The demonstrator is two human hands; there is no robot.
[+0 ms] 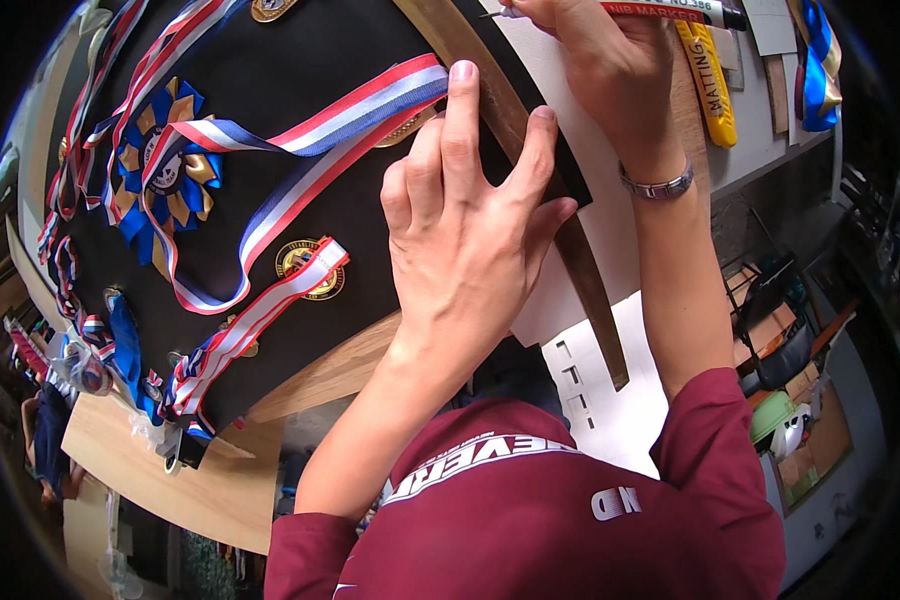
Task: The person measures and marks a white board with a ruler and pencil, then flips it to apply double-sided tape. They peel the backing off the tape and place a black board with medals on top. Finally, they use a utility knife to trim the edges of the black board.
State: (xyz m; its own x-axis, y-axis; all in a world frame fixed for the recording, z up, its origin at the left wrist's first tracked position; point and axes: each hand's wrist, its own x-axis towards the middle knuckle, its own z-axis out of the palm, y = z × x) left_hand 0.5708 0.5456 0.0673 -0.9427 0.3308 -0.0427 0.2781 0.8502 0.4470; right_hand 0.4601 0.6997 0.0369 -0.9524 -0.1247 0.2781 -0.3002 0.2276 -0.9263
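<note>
My left hand [470,205] lies on the black board [340,205] with its fingers stretched out. The index fingertip presses the end of a red, white and blue striped ribbon [320,125], which loops across the board. A gold medal [406,130] peeks out beside this hand, partly covered. At the upper right my right hand [620,75] is closed round a marker pen [660,10], its thin tip pointing left. A long brown wooden strip [578,260] runs between my hands along the board's edge. A blue and gold rosette [165,170] and another medal [310,268] rest on the board.
A yellow utility knife [708,90] lies right of my right hand. Further right hangs a blue and gold ribbon [820,70]. More medal ribbons [125,345] bunch at the board's left edge, near a pale wooden table [170,480]. White sheet material [605,400] lies below the strip.
</note>
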